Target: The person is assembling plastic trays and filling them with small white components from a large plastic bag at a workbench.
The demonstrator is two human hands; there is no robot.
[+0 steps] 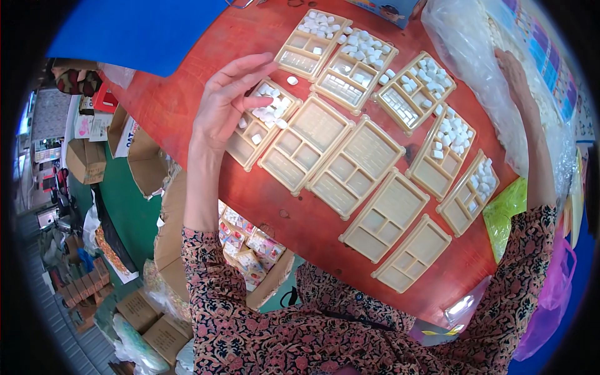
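Note:
My left hand hovers over a cream divided tray at the left, its thumb and fingers apart and nothing visible between them. Small white blocks lie heaped in that tray's large compartment. On the right, my right hand is at a big clear plastic bag of white pieces; its fingers are too hidden to show what they hold. A loose white block rests on the red table beside my left fingertips.
Several like trays with white blocks stand along the far side, one a filled tray. Nearer me are trays without blocks, such as one tray. A yellow-green bag lies at right. Below the red table stands an open carton.

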